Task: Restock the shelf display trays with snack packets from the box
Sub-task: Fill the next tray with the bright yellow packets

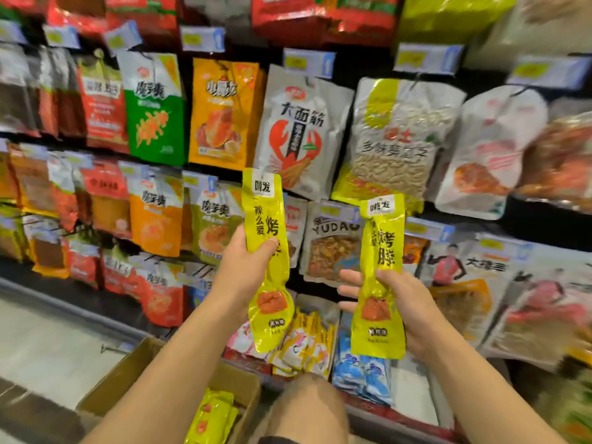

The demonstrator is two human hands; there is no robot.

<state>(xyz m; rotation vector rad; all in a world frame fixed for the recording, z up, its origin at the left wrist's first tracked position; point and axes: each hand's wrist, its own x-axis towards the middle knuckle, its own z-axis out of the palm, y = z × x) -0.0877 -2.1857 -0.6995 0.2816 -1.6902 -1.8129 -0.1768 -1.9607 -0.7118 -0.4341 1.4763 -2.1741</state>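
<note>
Aloft, left grip (253, 267) and right grip (407, 302) hold packets (262, 213) (381, 238).

The box (128, 379) is cut off by the lower edge, and the left forearm (179, 363) hides much of its inside. The fingers of the left hand (243, 267) lie hidden behind its yellow packet (264, 219). The price labels (202, 39) are too blurred to read.

Left hand (246, 267) holds left packet (266, 225) upright; right hand (403, 302) holds right packet (381, 251) upright, apart. Hanging bags (298, 129) behind both hands. Tray (246, 358) of small packets (307, 344) below the hands. Box (128, 379) below-left of left hand, spare packets (211, 415) in it.
</note>
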